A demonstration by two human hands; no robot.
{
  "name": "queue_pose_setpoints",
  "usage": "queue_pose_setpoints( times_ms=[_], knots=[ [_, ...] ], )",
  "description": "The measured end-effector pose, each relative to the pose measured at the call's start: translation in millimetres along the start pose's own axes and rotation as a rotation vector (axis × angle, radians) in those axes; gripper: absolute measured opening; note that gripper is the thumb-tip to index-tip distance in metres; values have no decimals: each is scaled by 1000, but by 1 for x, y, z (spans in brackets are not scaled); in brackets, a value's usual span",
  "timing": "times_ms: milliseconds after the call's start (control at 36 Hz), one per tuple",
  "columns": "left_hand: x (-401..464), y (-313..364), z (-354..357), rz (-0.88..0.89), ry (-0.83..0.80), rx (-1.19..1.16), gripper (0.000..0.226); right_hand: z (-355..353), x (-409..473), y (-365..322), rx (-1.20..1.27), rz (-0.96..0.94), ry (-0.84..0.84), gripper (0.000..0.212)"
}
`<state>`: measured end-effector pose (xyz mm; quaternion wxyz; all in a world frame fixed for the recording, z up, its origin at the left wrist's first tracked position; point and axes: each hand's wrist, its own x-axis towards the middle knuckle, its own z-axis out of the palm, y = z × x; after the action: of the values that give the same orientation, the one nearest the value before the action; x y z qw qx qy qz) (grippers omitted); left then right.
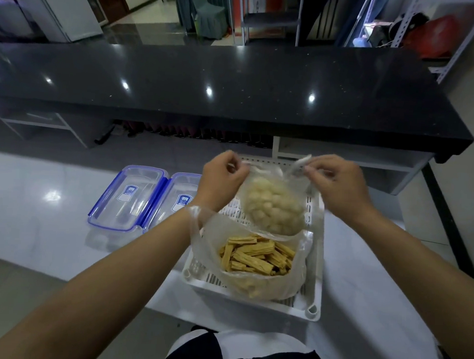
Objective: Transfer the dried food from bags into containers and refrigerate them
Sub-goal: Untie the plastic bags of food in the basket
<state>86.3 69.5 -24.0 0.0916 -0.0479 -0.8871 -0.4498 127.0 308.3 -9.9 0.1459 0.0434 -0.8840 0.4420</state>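
A clear plastic bag of pale round dried pieces (274, 204) hangs above a white slotted basket (315, 265). My left hand (222, 178) pinches the bag's left handle and my right hand (335, 182) pinches its right handle, pulling the top apart. Below it in the basket lies an open bag of yellow-brown dried sticks (257, 256); one of its handles loops around my left wrist. Two clear containers with blue rims (127, 197) (180, 196) stand side by side on the white counter, left of the basket.
The white counter (41, 199) carries the basket and containers. Behind it runs a raised black stone counter (234, 80). A white fridge (69, 15) stands far back left, with shelving at the back right.
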Motion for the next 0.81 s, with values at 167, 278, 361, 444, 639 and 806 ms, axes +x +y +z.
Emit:
queue_pose_setpoints(
  times_ms=[167,278,361,444,639,806],
  knots=[
    [7,-16,-16,-201,14,-255,14,-27,-3,17,201,165,71,26],
    [6,-14,-32,-233,-34,-397,10,-38,-13,23,291,247,91,19],
    [8,-1,-48,-253,-60,-495,21,-46,-16,17,373,300,108,19],
    [11,17,-63,-228,-121,-547,21,-49,-18,1,402,354,40,29],
    [16,40,-73,-189,-203,-441,17,-24,-39,-44,27,91,-121,60],
    [16,49,-73,-184,-250,-377,14,-9,-17,-63,-165,-98,-251,57]
  ],
)
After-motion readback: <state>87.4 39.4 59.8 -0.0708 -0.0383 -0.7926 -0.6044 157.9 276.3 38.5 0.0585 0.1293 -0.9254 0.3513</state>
